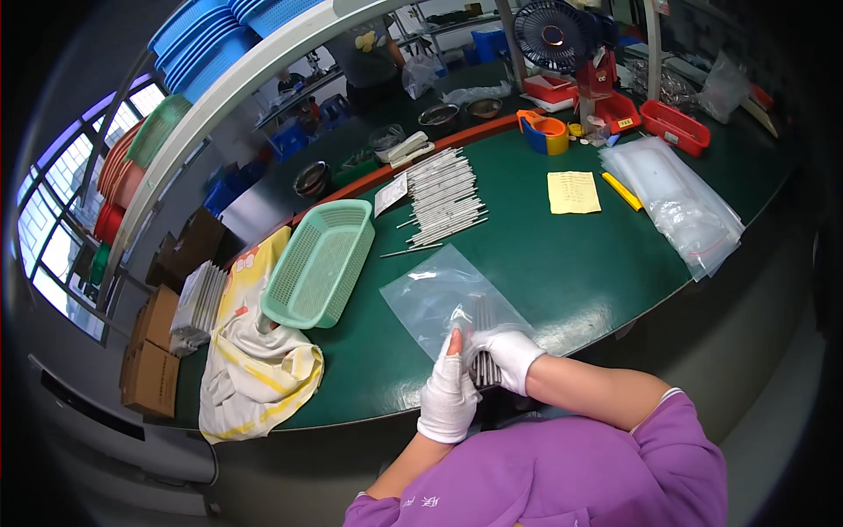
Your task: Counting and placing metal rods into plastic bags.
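Rods (482,351) bundled lengthwise point away into clear bag (439,294), right hand (509,356) clamped around them, left hand (448,395) pinching bag mouth alongside.

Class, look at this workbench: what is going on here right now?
A person in white gloves holds a bundle of thin grey rods at the near edge of the green table. The left hand and right hand grip it at the mouth of a clear plastic bag. More rods lie loose beside a green basket.
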Available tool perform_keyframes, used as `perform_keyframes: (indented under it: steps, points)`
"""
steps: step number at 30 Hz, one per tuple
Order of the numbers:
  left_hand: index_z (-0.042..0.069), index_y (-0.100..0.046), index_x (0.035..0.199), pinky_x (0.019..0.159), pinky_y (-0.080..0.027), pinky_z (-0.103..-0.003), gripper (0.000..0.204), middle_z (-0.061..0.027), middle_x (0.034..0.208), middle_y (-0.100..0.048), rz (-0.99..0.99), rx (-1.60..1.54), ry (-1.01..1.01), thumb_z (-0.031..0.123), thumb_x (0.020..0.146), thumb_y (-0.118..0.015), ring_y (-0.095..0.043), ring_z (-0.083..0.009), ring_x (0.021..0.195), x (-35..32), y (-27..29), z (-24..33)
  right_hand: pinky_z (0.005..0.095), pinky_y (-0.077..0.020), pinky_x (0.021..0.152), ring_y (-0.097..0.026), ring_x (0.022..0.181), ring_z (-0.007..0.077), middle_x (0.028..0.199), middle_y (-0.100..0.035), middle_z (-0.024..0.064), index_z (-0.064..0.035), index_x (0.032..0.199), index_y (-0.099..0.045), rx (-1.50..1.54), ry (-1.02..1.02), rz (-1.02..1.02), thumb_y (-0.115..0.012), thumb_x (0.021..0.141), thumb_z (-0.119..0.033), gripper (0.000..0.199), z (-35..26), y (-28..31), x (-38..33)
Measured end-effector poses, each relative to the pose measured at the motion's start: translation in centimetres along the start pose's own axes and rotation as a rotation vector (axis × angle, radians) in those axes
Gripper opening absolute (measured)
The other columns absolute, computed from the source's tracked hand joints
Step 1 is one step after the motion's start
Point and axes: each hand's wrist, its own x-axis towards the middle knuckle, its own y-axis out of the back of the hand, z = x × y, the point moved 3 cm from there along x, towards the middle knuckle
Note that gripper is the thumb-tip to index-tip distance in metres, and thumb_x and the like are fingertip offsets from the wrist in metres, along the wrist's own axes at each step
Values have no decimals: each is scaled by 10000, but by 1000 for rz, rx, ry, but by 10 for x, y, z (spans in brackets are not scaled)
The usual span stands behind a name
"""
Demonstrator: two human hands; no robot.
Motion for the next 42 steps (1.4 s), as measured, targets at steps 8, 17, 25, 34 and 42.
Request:
perform_keyframes:
  steps: [8,17,25,34,42]
  points:
    - [73,-346,1393,606,-521,-283,754,-184,1392,-403,-50,0,-165,-183,689,-424,-644,-257,869,14,-8,30,374,-476,684,-572,877,242,1035,-560,157,-11,1184,-401,122,457,157,-617,834,-163,438,-23,3,65]
    - [101,-418,1348,699,-533,-345,665,-181,1295,-501,35,55,-214,-122,727,-503,-636,-339,910,14,0,15,316,-325,1012,-442,1188,248,1298,-459,158,23,1289,-386,-1162,1249,99,-409,956,-211,407,-7,15,8]
    - [53,-463,1313,818,-478,-271,727,-213,1307,-490,-7,-93,-158,-212,637,-472,-580,-335,1083,6,-8,12,383,-457,804,-562,939,350,997,-562,181,-63,1152,-539,-1617,769,100,-481,882,-160,293,-58,-25,18]
    - [62,-493,1279,856,-490,-318,668,-188,1290,-510,-48,-97,-160,-188,660,-478,-581,-321,1088,8,-6,14,402,-479,784,-588,895,313,951,-586,180,7,956,-587,-1635,1426,209,-528,787,-113,215,-45,-27,21]
    - [80,-524,1248,860,-490,-327,616,-180,1269,-526,-143,-65,-197,-163,683,-498,-588,-331,1064,18,-14,24,419,-441,868,-539,1002,344,1037,-568,185,29,1007,-573,-1567,1279,219,-515,820,-113,242,-60,-35,45]
